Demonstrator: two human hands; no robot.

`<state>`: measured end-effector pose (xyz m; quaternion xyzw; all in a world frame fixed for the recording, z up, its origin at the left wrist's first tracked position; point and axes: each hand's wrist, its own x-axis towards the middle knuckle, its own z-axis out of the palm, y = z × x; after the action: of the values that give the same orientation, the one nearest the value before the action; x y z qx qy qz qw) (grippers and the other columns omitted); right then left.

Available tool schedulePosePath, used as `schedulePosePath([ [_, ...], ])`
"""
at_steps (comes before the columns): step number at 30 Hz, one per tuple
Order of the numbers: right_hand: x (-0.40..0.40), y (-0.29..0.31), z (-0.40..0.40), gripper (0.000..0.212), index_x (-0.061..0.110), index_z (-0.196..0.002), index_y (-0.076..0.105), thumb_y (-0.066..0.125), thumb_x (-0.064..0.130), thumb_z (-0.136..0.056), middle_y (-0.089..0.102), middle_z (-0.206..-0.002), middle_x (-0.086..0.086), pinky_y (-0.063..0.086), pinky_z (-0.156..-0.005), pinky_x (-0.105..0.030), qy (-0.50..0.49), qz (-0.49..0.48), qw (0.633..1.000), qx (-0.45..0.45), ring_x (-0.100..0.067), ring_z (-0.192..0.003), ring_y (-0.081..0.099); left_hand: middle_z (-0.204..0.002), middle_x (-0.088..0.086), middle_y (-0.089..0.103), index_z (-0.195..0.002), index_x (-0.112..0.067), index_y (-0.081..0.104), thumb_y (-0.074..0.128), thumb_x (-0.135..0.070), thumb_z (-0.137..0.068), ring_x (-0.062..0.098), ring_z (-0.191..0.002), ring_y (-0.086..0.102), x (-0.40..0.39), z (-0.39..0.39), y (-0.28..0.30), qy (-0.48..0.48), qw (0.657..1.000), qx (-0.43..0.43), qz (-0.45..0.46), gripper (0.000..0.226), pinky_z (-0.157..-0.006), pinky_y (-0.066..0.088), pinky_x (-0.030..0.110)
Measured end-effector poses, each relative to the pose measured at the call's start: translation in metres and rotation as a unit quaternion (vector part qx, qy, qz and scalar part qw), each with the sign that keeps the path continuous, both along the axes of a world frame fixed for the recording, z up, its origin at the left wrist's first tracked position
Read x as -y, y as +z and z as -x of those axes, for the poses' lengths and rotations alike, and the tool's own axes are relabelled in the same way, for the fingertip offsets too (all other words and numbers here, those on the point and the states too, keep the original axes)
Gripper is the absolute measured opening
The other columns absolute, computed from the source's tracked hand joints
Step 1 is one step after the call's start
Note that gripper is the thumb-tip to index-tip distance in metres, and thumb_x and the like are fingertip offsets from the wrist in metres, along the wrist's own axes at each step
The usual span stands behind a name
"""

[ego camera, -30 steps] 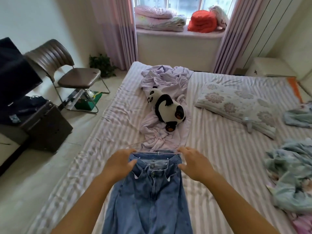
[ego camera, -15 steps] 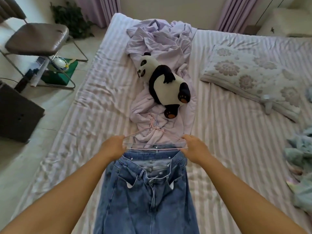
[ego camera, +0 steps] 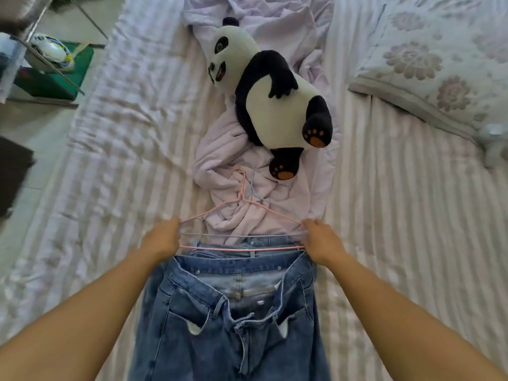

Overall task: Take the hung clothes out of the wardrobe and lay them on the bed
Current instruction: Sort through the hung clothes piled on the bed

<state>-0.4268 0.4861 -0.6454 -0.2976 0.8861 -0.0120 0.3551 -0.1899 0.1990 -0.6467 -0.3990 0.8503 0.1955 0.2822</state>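
Since a moment ago you lean closer over the striped lilac bed (ego camera: 384, 243). Left hand (ego camera: 162, 239) and right hand (ego camera: 320, 240) each grip an end of the pink wire hanger (ego camera: 242, 248); lower the blue denim jeans (ego camera: 233, 312) flat, smoothing creases.

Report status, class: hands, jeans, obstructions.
Left hand and right hand grip pink wire hanger ends. Blue denim jeans on striped bed. Plush panda beyond.

No writing, label, brand or number can be read anywhere here. The jeans (ego camera: 233, 320) between the two hands show only a pale patch inside the waistband, too blurred to make out.
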Motion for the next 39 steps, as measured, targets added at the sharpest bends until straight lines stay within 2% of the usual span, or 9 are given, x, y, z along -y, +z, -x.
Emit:
schedulePosePath([
  [2, 0.001, -0.006, 0.005, 0.033, 0.015, -0.128, 0.054, 0.046, 0.013, -0.096, 0.057, -0.123, -0.011, 0.050, -0.086, -0.040, -0.017, 0.012, 0.999, -0.027, -0.032, -0.107, 0.056, -0.102, 0.015, 0.061, -0.109, -0.012, 0.048, 0.046, -0.010, -0.093, 0.033, -0.087, 0.059, 0.000, 0.000, -0.007, 0.010, 1.000, -0.001, 0.023, 0.016, -0.073, 0.051, 0.042],
  [5, 0.000, -0.005, 0.011, 0.022, 0.015, -0.111, 0.064, 0.048, 0.012, -0.096, 0.065, -0.108, -0.008, 0.046, -0.073, -0.035, -0.041, 0.036, 0.997, -0.055, -0.030, -0.096, 0.060, -0.101, 0.014, 0.061, -0.109, -0.012, 0.054, 0.044, -0.005, -0.092, 0.031, -0.086, 0.057, 0.002, 0.002, -0.009, 0.027, 0.998, -0.022, 0.054, 0.021, -0.066, 0.045, 0.037],
  [8, -0.002, 0.004, 0.012, 0.011, 0.015, -0.099, 0.062, 0.052, 0.013, -0.096, 0.063, -0.097, -0.004, 0.045, -0.069, -0.036, -0.058, 0.063, 0.995, -0.058, -0.027, -0.085, 0.057, -0.097, 0.009, 0.061, -0.101, -0.015, 0.057, 0.040, -0.009, -0.098, 0.027, -0.079, 0.052, 0.003, 0.000, 0.001, 0.044, 0.996, -0.040, 0.072, 0.019, -0.060, 0.036, 0.032],
  [15, -0.012, 0.052, 0.003, 0.015, 0.013, -0.087, 0.054, 0.047, 0.003, -0.096, 0.055, -0.080, 0.001, 0.041, -0.063, -0.037, -0.074, 0.129, 0.988, -0.050, -0.025, -0.074, 0.053, -0.093, 0.007, 0.060, -0.098, -0.016, 0.061, 0.041, -0.015, -0.102, 0.024, -0.075, 0.053, 0.000, -0.018, 0.052, 0.049, 0.987, -0.112, 0.105, 0.020, -0.052, 0.032, 0.029],
  [21, -0.027, 0.108, -0.015, 0.017, 0.019, -0.090, 0.054, 0.044, 0.011, -0.101, 0.051, -0.082, 0.004, 0.038, -0.062, -0.033, -0.039, 0.159, 0.986, -0.043, -0.021, -0.077, 0.051, -0.083, -0.005, 0.053, -0.093, -0.018, 0.060, 0.043, -0.010, -0.100, 0.020, -0.072, 0.053, -0.017, -0.042, 0.107, 0.069, 0.978, -0.158, 0.119, 0.021, -0.055, 0.035, 0.030],
  [25, -0.042, 0.151, -0.037, 0.019, 0.023, -0.082, 0.050, 0.050, 0.021, -0.101, 0.051, -0.078, 0.002, 0.038, -0.062, -0.031, -0.015, 0.201, 0.979, -0.035, -0.020, -0.073, 0.050, -0.087, 0.002, 0.056, -0.091, -0.022, 0.058, 0.045, -0.007, -0.098, 0.026, -0.084, 0.055, -0.034, -0.070, 0.141, 0.065, 0.971, -0.194, 0.127, 0.021, -0.070, 0.037, 0.037],
  [28, -0.051, 0.186, -0.056, 0.023, 0.022, -0.076, 0.050, 0.054, 0.023, -0.099, 0.051, -0.072, 0.006, 0.036, -0.060, -0.025, -0.004, 0.227, 0.973, -0.037, -0.015, -0.068, 0.048, -0.090, 0.007, 0.057, -0.088, -0.020, 0.059, 0.049, -0.004, -0.096, 0.025, -0.084, 0.052, -0.050, -0.097, 0.166, 0.066, 0.958, -0.258, 0.104, 0.020, -0.067, 0.038, 0.033],
  [32, -0.062, 0.236, -0.084, 0.029, 0.030, -0.071, 0.050, 0.056, 0.022, -0.098, 0.055, -0.069, 0.008, 0.042, -0.063, -0.028, 0.023, 0.257, 0.965, -0.037, -0.011, -0.067, 0.052, -0.088, 0.008, 0.061, -0.087, -0.014, 0.064, 0.053, -0.005, -0.096, 0.024, -0.085, 0.053, -0.070, -0.126, 0.218, 0.067, 0.948, -0.304, 0.072, 0.017, -0.070, 0.036, 0.031],
  [39, -0.099, 0.330, -0.139, 0.018, 0.017, -0.083, 0.064, 0.057, 0.021, -0.098, 0.060, -0.072, 0.007, 0.046, -0.064, -0.029, 0.081, 0.323, 0.941, -0.050, -0.011, -0.067, 0.055, -0.084, 0.000, 0.058, -0.085, -0.010, 0.060, 0.052, -0.004, -0.096, 0.019, -0.082, 0.053, -0.127, -0.183, 0.322, 0.040, 0.935, -0.350, 0.036, 0.015, -0.068, 0.035, 0.027],
])
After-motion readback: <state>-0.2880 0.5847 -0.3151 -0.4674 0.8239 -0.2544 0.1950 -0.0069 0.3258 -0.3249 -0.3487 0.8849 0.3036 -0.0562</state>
